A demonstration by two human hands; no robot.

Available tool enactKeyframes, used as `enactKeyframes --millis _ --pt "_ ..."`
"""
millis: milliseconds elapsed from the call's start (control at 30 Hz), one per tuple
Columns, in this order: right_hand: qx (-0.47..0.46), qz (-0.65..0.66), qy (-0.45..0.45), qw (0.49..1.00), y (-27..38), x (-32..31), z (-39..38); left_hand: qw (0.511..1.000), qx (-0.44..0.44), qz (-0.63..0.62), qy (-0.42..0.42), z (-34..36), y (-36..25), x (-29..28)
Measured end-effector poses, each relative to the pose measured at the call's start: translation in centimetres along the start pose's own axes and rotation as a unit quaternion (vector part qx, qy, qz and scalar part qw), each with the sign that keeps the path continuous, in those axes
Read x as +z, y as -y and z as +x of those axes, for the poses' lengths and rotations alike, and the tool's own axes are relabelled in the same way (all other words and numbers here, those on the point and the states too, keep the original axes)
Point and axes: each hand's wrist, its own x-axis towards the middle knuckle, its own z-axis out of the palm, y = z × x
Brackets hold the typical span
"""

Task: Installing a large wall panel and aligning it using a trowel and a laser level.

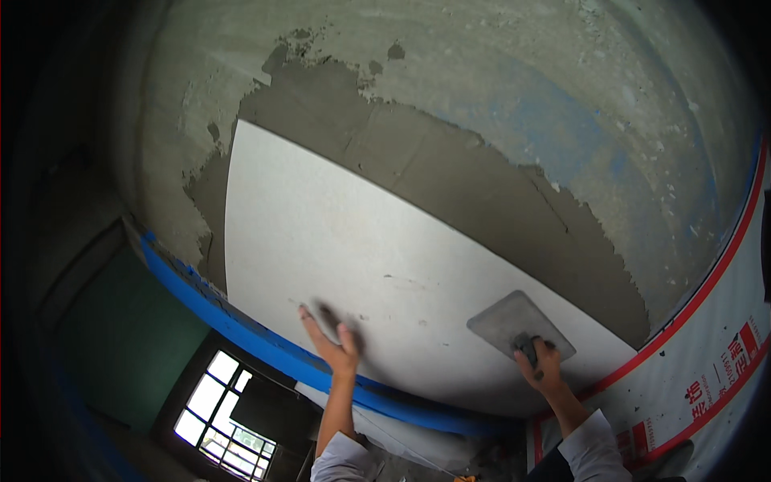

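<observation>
A large white tile (345, 233) lies on a bed of wet grey mortar (426, 161), which shows along its far edge and left side. My right hand (543, 369) grips the dark handle of a flat rectangular trowel (506, 316); its grey plate is over the right part of the tile, and I cannot tell whether it touches. Fingers apart, my left hand (333, 344) holds nothing and is at the tile's near left part, its shadow beside it. Small grey smudges mark the tile's middle.
Bare concrete (514, 72) with bluish stains stretches beyond the mortar. A blue strip (241, 329) curves along the near left side. White protective sheeting with red bands (683, 373) covers the right side. A barred window (221, 414) is at lower left, by a green wall (132, 321).
</observation>
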Motion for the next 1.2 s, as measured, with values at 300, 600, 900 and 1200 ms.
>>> enactKeyframes --millis 300,600,900,1200 --pt "-0.226 -0.003 0.056 0.973 15.3 1.6 7.7 0.978 -0.148 0.048 -0.141 -2.1 7.2 3.1" --pt "-0.12 -0.099 0.066 0.986 14.3 5.9 9.9 0.972 -0.171 -0.011 -0.16 -1.4 6.5 2.7" --pt "-0.141 -0.06 0.121 0.981 25.7 7.9 13.2 0.966 -0.185 -0.032 -0.177 -10.5 8.7 4.4" --pt "-0.192 -0.242 0.13 0.942 34.1 18.3 18.1 0.947 -0.265 -0.064 -0.171 -16.7 7.9 4.8"
